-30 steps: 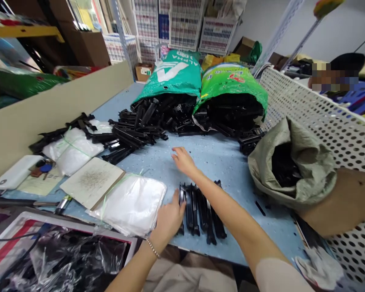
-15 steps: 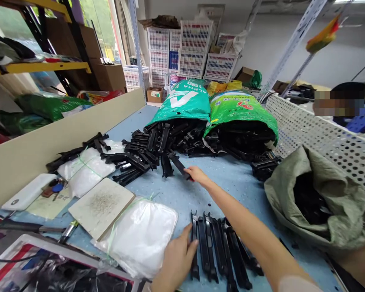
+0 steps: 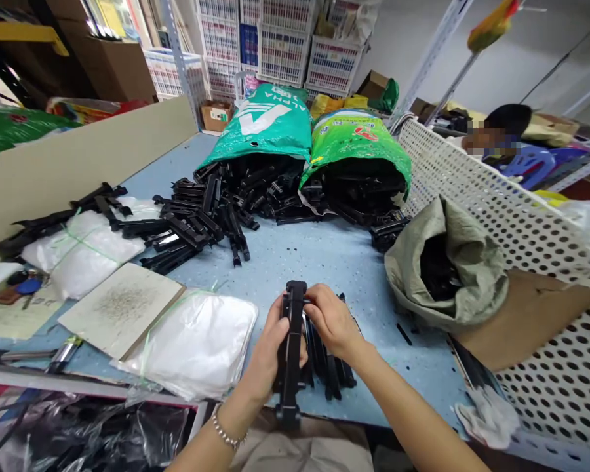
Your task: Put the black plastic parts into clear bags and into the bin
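Upright in front of me is a long black plastic part (image 3: 291,357). My left hand (image 3: 269,337) is closed around it, thumb along its near face. My right hand (image 3: 335,322) is closed at the upper right side of the part, fingertips bent against it; whether they pinch something small there is hidden. Behind and below my right hand, several similar black parts (image 3: 332,377) lie side by side on the blue tabletop (image 3: 295,265), partly covered. More of them make a loose pile (image 3: 191,226) farther off to the left.
A teal bag (image 3: 280,134) and a green bag (image 3: 361,141), both filled with black parts, lie at the back. To the right are an olive woven sack (image 3: 403,275) and a white perforated panel (image 3: 535,262). Clear plastic bags (image 3: 196,341) and a square board (image 3: 120,305) lie left.
My right hand has come back from the pile to my left hand. My left hand has left the table beside the row and now holds a black part upright. The view has shifted.
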The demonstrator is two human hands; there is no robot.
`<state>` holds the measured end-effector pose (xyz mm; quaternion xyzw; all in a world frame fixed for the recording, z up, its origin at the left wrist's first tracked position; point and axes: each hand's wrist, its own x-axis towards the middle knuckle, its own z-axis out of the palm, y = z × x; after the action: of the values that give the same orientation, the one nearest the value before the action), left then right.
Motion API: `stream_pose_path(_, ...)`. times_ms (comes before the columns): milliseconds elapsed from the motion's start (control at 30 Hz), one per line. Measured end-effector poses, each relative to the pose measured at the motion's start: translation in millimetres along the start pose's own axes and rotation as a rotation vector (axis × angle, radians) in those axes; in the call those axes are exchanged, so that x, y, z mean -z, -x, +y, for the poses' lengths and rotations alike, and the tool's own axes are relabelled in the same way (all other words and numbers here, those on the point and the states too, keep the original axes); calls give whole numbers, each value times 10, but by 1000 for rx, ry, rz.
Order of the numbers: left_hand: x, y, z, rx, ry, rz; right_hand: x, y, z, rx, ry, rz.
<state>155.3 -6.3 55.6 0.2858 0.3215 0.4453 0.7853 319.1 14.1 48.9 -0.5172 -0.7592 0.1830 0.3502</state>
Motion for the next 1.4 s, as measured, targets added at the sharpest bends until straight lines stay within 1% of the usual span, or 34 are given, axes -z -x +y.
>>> stream_pose_path(67, -7, 39, -48, 13, 93, -91, -31, -45, -32, 74, 8, -16)
stream_pose_path(100, 3, 48, -63, 12, 104, -118, -63, -56, -52, 64, -20, -20)
stream_pose_path(133, 19, 51, -69, 9, 78, -125, -98, -59, -72, 18, -74, -31)
stream_pose_path(200, 63, 44, -56, -10, -12, -94, -162, -47, -112, -159, -256, -93)
stream_pose_path(267, 111, 25, -18, -32, -69, -17, -201, 4, -154, -340, -448, -173)
stream_pose_path(300, 134, 12, 5, -34, -74, 29, -211, 51, -179, -377, -496, -204)
stream_pose_path(333, 154, -3, 26, -26, -63, 69, -219, 113, -207, -367, -486, -227)
stream_pose_path(367, 173, -17, 43, -14, -40, 104, -228, 189, -240, -309, -425, -243)
stream_pose_path(467, 224, -48, 34, 19, 40, 162, -288, 464, -349, -16, -125, -261)
stream_pose_path(500, 241, -47, 7, 17, 63, 174, -318, 549, -381, 47, -53, -258)
stream_pose_path(533, 260, -39, -32, 2, 72, 192, -348, 622, -410, 64, -15, -256)
stream_pose_path(567, 281, -22, -79, -33, 70, 221, -374, 680, -433, 35, -7, -266)
stream_pose_path(600, 304, 3, -130, -83, 61, 256, -394, 723, -452, -34, -22, -285)
stream_pose_path(667, 350, 75, -228, -185, 15, 325, -418, 772, -485, -218, -128, -310)
stream_pose_path(733, 390, 160, -298, -221, -67, 378, -441, 794, -521, -374, -345, -304)
stream_pose_path(800, 426, 237, -322, -207, -198, 414, -492, 806, -559, -472, -607, -316)
stream_pose_path(867, 476, 285, -300, -225, -392, 401, -568, 815, -585, -551, -818, -348)
stream_pose_path(900, 516, 297, -275, -251, -506, 365, -606, 818, -589, -588, -896, -347)
stream_pose_path(967, 642, 306, -207, -332, -758, 306, -660, 821, -577, -656, -1011, -292)
stream_pose_path(1000, 727, 308, -171, -387, -898, 312, -673, 822, -565, -684, -1054, -256)
stream_pose_path(1100, 1025, 323, -85, -530, -1367, 404, -678, 831, -533, -750, -1131, -184)
stream_pose_path(1167, 1199, 338, -49, -537, -1622, 395, -687, 839, -534, -783, -1168, -165)
stream_pose_path(1200, 1266, 344, -31, -516, -1693, 372, -699, 841, -542, -796, -1185, -159)
stream_pose_path(1267, 1357, 347, 20, -454, -1704, 332, -735, 839, -567, -811, -1220, -146)
stream_pose_path(1333, 1406, 337, 93, -371, -1579, 308, -770, 822, -593, -813, -1250, -147)
stream_pose_path(1400, 1436, 318, 176, -276, -1396, 330, -791, 788, -611, -809, -1266, -149)
